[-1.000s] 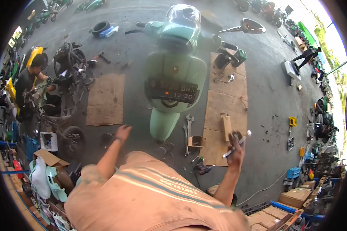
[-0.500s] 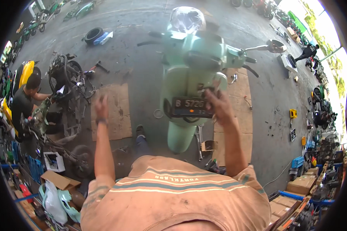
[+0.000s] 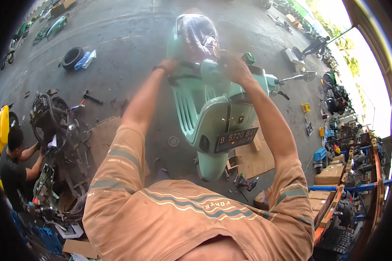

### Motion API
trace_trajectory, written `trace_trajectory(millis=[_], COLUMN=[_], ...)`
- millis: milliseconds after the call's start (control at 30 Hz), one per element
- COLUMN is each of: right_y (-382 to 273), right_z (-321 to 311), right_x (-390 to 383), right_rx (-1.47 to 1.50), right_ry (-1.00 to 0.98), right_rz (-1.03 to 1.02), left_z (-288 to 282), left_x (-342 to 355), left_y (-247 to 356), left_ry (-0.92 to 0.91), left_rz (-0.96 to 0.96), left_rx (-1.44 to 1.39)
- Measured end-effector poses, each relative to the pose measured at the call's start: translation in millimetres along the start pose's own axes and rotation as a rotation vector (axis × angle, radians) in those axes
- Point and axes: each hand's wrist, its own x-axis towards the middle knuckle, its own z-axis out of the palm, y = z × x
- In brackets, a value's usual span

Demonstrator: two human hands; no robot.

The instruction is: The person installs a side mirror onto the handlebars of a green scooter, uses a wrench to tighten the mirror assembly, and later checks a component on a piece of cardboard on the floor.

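Note:
A mint-green scooter point(image 3: 189, 111) stands before me, its seat point(image 3: 198, 35) wrapped in clear plastic and a dark number plate point(image 3: 236, 139) on its front. My left hand point(image 3: 171, 65) is raised to the scooter's left handlebar area, at the left of the headset; its fingers are blurred and partly hidden. My right hand point(image 3: 235, 65) is up at the right of the headset, below the seat; motion smears its fingers, so I cannot make out what it touches or holds. A round mirror point(image 3: 308, 76) sticks out at the scooter's right.
A co-worker point(image 3: 13, 165) crouches at a stripped motorbike point(image 3: 52, 130) on the left, beside a yellow body panel point(image 3: 3, 130). Cardboard sheets point(image 3: 255, 167) lie under tools. A tyre point(image 3: 72, 58) lies farther back. At right are boxes point(image 3: 329, 174), racks and parts; another person point(image 3: 313, 43) bends in the distance.
Both my hands have moved forward and up to the scooter's headset. The silver tool earlier in my right hand is no longer visible. The view has shifted, and the scooter appears more turned.

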Motion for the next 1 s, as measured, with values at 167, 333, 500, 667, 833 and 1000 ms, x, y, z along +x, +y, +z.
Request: trace_trajectory(millis=[167, 333, 500, 667, 833, 1000], right_y=[6, -3, -8, -13, -14, -4], right_z=[17, 9, 5, 3, 2, 16], right_x=[17, -2, -21, -13, -4, -4], right_rx=[-0.165, -0.195, -0.228, -0.333, -0.297, -0.303], right_ry=[-0.111, -0.181, -0.101, -0.164, -0.181, -0.091], right_rz=[0.079, 0.184, 0.117, 0.077, 0.044, 0.065], left_z=[1, -2, -11, -12, -19, -32], left_x=[-24, -61, -83, -78, -78, -73], left_y=[-10, -3, 5, 6, 5, 10], left_ry=[0.114, 0.156, 0.162, 0.169, 0.159, 0.104], left_rz=[0.088, 0.151, 0.140, 0.188, 0.218, 0.251], left_rx=[0.014, 0.097, 0.056, 0.047, -0.009, -0.012])
